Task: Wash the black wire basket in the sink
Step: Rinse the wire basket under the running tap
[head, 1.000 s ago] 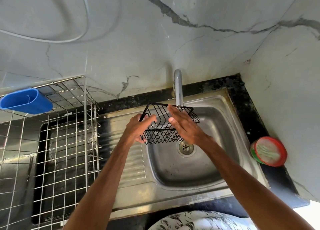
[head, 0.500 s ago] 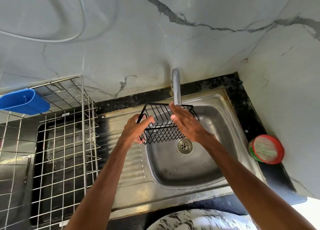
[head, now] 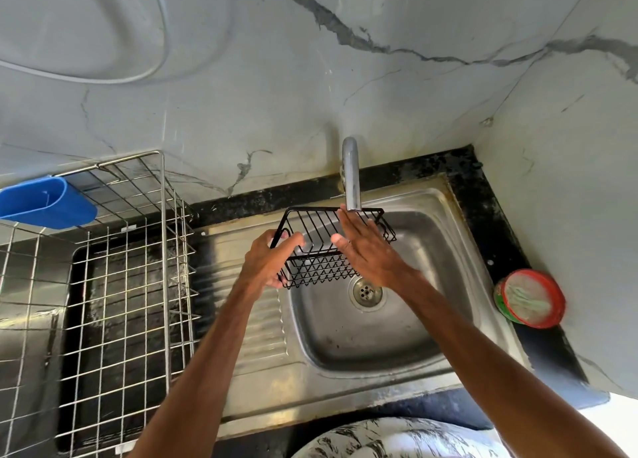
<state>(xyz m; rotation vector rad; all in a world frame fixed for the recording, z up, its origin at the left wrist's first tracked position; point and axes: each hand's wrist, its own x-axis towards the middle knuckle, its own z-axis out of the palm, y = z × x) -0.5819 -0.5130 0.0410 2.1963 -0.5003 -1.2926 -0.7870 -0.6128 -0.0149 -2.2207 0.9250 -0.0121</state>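
nearest the camera, well on the near side of the drain, a black-and-white patterned cloth shows at the counter's front edge, and both bare forearms reach over it into the steel sink.

just beyond the drain and a little to its left, the black wire basket is held up off the sink floor, tilted with its open top towards the camera. the left hand grips the basket's left end, thumb over the top wire and fingers curled beneath. the right hand holds nothing: its fingers are straight and together, laid flat against the wires on the basket's right side, fingertips at the far rim.

directly beyond the drain, the tap ends right over those fingertips. i cannot make out any water running from it, and no sponge or soap is in either hand.

my guess is the wash is underway but not finished: the basket sits under the spout being rubbed by hand, with rinsing and setting it to drain left.

left of the drain stands a wire dish rack with a blue holder; to its right, a red-rimmed tub.

no brand or writing can be read.
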